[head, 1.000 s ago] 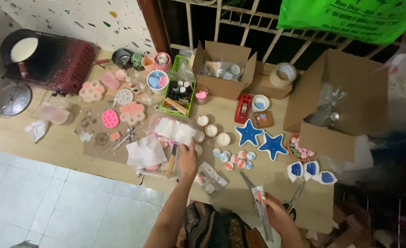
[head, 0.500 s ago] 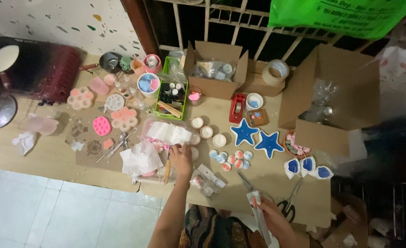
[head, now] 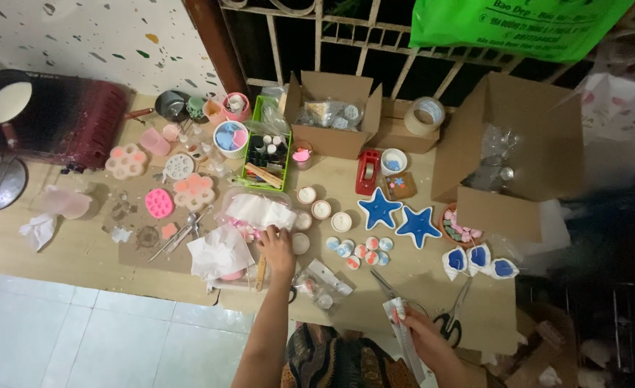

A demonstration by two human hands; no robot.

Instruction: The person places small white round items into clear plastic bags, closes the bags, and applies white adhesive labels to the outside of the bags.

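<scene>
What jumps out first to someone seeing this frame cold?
Probably the two blue star shapes lying flat near the middle of the crowded wooden table, and the bright green bag hanging at the top. Next, the person's hands: the left hand rests on a clear bag of white pieces, while the right hand holds a narrow clear plastic strip at the near edge.

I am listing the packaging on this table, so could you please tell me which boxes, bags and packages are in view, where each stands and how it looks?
Small cardboard box: back centre, open, brown, holding clear bags.
Large cardboard box: right side, open, brown, lying tilted.
Green plastic bag: hanging top right, bright green with dark print.
Clear packet: front edge, beside the left hand.
White strip packet: held in the right hand.
</scene>
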